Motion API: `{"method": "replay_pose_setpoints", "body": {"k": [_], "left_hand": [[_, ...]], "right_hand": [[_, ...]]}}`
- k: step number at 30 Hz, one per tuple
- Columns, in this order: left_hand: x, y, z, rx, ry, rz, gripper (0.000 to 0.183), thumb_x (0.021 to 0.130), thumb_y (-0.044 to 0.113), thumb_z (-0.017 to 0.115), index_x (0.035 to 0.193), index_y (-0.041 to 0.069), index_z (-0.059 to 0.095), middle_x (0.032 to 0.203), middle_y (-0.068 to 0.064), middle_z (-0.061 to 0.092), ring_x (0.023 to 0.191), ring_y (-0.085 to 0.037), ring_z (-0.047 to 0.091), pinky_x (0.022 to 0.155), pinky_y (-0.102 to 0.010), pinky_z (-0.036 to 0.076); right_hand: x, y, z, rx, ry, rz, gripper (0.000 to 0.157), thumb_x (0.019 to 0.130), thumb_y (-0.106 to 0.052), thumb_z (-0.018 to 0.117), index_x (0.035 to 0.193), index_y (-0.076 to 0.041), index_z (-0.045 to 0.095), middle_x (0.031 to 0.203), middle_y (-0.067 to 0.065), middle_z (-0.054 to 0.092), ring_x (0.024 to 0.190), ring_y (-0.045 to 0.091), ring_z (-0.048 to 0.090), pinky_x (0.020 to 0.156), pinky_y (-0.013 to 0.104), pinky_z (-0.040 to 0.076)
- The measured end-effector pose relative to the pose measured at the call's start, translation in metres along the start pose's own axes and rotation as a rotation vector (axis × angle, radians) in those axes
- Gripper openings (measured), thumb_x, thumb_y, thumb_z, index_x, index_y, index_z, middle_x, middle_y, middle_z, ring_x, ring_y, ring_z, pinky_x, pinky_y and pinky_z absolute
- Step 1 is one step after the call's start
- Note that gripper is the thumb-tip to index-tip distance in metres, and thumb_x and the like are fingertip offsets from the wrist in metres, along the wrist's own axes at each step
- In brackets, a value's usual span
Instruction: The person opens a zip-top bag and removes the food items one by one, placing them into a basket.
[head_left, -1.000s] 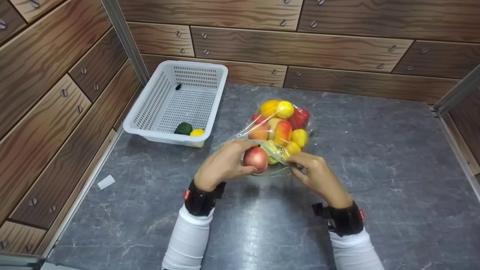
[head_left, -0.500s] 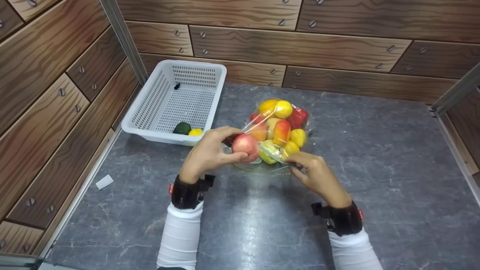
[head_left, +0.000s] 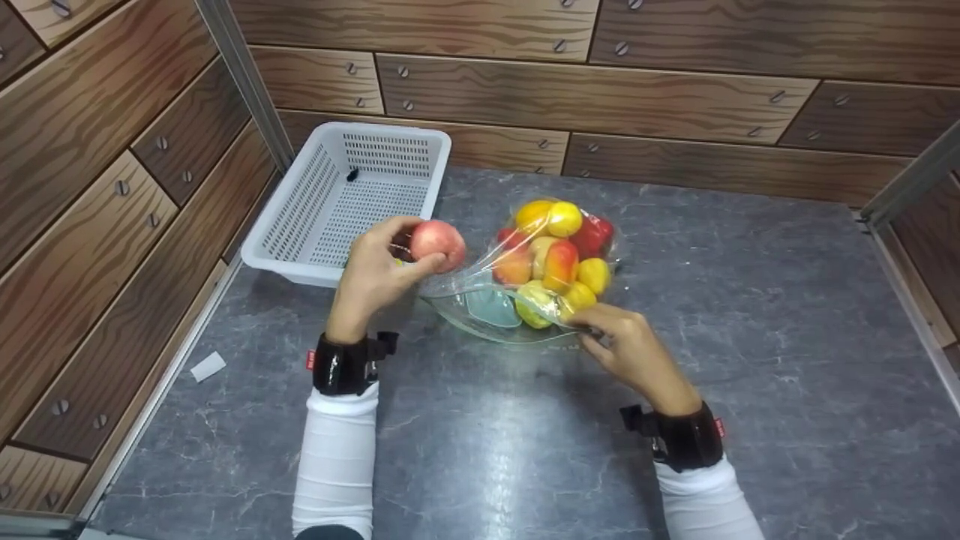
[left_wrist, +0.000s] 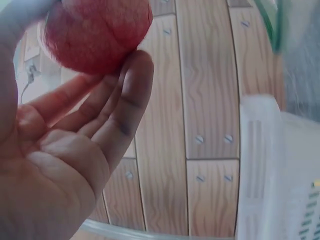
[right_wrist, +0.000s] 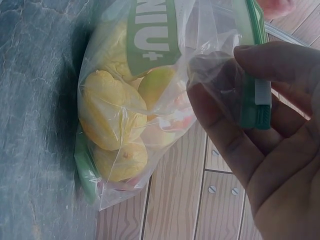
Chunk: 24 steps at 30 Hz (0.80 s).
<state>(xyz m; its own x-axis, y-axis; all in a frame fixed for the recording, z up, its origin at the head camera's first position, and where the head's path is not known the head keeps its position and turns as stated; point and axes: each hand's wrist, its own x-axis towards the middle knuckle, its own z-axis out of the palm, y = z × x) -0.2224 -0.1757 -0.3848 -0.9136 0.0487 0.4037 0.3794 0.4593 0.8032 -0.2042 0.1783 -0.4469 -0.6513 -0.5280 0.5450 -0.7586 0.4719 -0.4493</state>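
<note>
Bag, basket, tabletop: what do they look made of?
Slider zip bag: clear, glossy plastic film; it's see-through, creased and glinting.
White basket: likely moulded plastic, smooth with a slight sheen; regular slots and a rounded rim suggest it.
Tabletop: veined grey, soft glare; could be laminate, printed film or stone, looks alone leave that open.

1. The left hand (head_left: 373, 274) and right hand (head_left: 630, 345) are bare.
2. The left sleeve (head_left: 335, 457) is white, snug and ringed with fine creases; a dark, rounded patch (head_left: 330, 533) shows at its lower end.
3. The right sleeve (head_left: 709, 499) is likewise white and close-fitting.
4. A glossy black left band (head_left: 341, 367) and right band (head_left: 688, 439) circle the wrists.
5. Each carries a small red tag (head_left: 310, 360) outside and a black tab (head_left: 387, 343) inside.
</note>
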Motion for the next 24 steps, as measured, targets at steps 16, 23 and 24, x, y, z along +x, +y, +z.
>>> {"method": "replay_pose_setpoints", "body": {"k": [16, 23, 24], "left_hand": [[0.017, -0.049, -0.034, 0.111, 0.18, -0.191, 0.049, 0.086, 0.02, 0.082, 0.126, -0.005, 0.067, 0.115, -0.023, 0.069, 0.101, -0.031, 0.069, 0.083, -0.029, 0.058], [0.019, -0.066, -0.049, 0.228, 0.226, -0.3, 0.054, 0.087, 0.026, 0.078, 0.129, -0.005, 0.064, 0.118, -0.024, 0.068, 0.106, -0.035, 0.064, 0.091, -0.043, 0.052], [0.019, -0.069, -0.051, 0.243, 0.23, -0.316, 0.055, 0.086, 0.026, 0.077, 0.13, -0.005, 0.064, 0.118, -0.024, 0.068, 0.107, -0.035, 0.064, 0.092, -0.045, 0.051]], "right_hand": [[0.0, 0.0, -0.001, 0.01, -0.005, 0.012, 0.033, 0.075, 0.018, 0.077, 0.103, 0.0, 0.076, 0.103, 0.016, 0.076, 0.091, 0.031, 0.074, 0.077, 0.04, 0.063], [0.0, 0.002, 0.0, -0.001, -0.002, -0.005, 0.031, 0.075, 0.017, 0.077, 0.102, 0.001, 0.076, 0.101, 0.016, 0.076, 0.089, 0.031, 0.074, 0.075, 0.04, 0.063], [0.0, 0.002, 0.0, -0.002, -0.003, -0.005, 0.031, 0.075, 0.017, 0.077, 0.102, 0.001, 0.076, 0.101, 0.016, 0.076, 0.088, 0.031, 0.074, 0.074, 0.039, 0.063]]}}
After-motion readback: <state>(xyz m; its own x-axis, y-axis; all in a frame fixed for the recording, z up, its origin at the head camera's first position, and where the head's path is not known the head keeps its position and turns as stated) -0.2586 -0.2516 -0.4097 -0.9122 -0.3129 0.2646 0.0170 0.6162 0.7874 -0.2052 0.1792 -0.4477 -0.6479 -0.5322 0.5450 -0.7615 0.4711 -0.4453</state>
